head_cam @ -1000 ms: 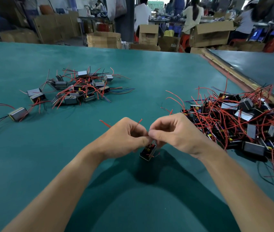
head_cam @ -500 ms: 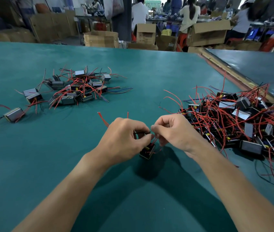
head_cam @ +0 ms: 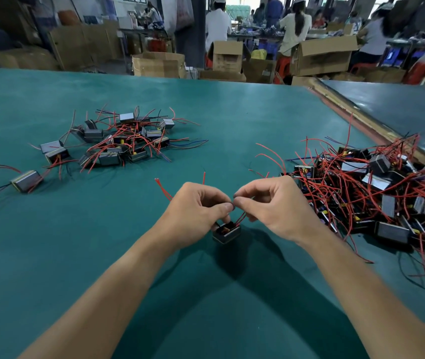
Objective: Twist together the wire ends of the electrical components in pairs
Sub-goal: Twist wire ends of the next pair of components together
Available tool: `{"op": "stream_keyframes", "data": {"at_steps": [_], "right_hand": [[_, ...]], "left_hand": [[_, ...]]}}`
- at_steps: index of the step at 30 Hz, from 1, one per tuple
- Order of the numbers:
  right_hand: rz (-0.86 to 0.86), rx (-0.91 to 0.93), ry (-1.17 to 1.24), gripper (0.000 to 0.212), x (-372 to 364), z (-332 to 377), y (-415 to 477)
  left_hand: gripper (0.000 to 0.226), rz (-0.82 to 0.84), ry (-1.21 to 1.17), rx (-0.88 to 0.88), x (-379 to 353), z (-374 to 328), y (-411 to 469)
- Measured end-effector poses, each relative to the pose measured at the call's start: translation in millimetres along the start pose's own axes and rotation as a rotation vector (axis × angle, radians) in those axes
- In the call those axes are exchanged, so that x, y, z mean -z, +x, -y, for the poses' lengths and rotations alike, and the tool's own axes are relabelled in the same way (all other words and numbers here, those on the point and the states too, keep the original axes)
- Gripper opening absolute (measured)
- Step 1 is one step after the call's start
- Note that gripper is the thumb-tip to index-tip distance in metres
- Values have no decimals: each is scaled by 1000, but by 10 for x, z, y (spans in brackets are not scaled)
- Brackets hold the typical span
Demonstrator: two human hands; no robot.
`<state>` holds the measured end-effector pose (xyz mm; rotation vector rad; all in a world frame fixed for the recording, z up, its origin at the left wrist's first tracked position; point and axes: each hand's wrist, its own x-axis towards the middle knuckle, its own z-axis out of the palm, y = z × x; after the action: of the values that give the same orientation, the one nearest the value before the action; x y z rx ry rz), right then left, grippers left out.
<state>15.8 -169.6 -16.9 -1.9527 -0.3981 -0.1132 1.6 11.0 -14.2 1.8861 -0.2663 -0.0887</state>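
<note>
Just beneath my fingertips is the small black boxy component (head_cam: 226, 233), its thin red wires (head_cam: 240, 219) rising into my grip. My left hand (head_cam: 198, 208) and right hand (head_cam: 271, 203) each pinch those wires between thumb and forefinger, tips touching. Farther left lies a loose cluster of grey components (head_cam: 123, 141); to the right is a dense red-wired heap (head_cam: 374, 198).

Between two heaps, one component under my hands

My left hand (head_cam: 201, 208) and right hand (head_cam: 271, 203) meet fingertip to fingertip over the near middle of the table (head_cam: 206, 99). Both pinch the wires (head_cam: 241, 218) that rise from the component (head_cam: 227, 233) just beneath them. The smaller heap (head_cam: 125, 141) lies behind and to the left, with a stray component (head_cam: 26, 180) further left and nearer me. The larger heap (head_cam: 377, 193) lies just beside my right hand. Cardboard boxes (head_cam: 159, 64) stand beyond the far edge, and a second table (head_cam: 400, 107) adjoins at far right.
</note>
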Motion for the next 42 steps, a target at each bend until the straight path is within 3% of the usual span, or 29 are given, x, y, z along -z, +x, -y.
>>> {"op": "stream_keyframes", "data": {"at_steps": [6, 8, 11, 15, 18, 22, 26, 28, 34, 42], "right_hand": [[75, -10, -63, 16, -1, 15, -1], [112, -86, -70, 24, -17, 42, -15], [170, -305, 104, 34, -12, 80, -29], [214, -456, 267, 40, 38, 122, -23], [163, -374, 197, 35, 5, 121, -22], [98, -215, 211, 10, -24, 104, -25], [69, 13, 110, 33, -13, 65, -25], [55, 65, 30, 34, -24, 59, -30], [110, 73, -78, 22, 43, 8, -14], [172, 74, -24, 14, 52, 16, -19]], "left_hand": [[18, -27, 36, -36, 29, 6, -9], [15, -78, 152, -94, 23, 24, -22], [10, -154, 347, -272, 8, 49, -51], [9, -175, 392, -370, -17, 79, -45], [11, -153, 330, -263, -19, 83, -22], [17, -116, 159, -61, -20, 39, -5], [23, -65, 6, 42, 43, -22, 6], [24, -37, -38, 76, 70, -44, -5], [22, 21, -67, 116, 103, -46, -14], [23, 65, -67, 135, 103, -65, -16]]}}
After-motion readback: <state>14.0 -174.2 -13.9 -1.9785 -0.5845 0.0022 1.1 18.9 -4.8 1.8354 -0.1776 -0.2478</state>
